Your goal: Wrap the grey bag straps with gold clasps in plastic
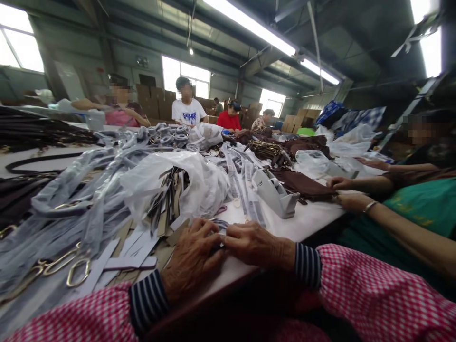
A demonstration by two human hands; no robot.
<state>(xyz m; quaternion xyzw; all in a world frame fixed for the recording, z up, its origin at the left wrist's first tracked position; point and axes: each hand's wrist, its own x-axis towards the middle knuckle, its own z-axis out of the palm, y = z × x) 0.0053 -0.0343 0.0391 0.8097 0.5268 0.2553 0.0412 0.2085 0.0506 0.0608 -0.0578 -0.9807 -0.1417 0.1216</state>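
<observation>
My left hand (pixel 194 256) rests at the table's near edge, its fingers curled down over a grey strap (pixel 221 223). Closed in a pinch, my right hand (pixel 252 242) meets it on the same strap; the fingers hide most of the piece. Just left of my hands lie flat grey and white card strips (pixel 133 249). Behind them a clear plastic bag (pixel 204 183) spills a bundle of dark and tan strips (pixel 171 194). A grey tape dispenser (pixel 274 192) stands beyond my right hand.
Plastic-wrapped straps (pixel 96 194) with gold metal clasps (pixel 78 272) heap up on the left. Brown straps (pixel 304 185) lie at the right, where a co-worker's hands (pixel 351 200) hold one end. Several people work across the table (pixel 313 218).
</observation>
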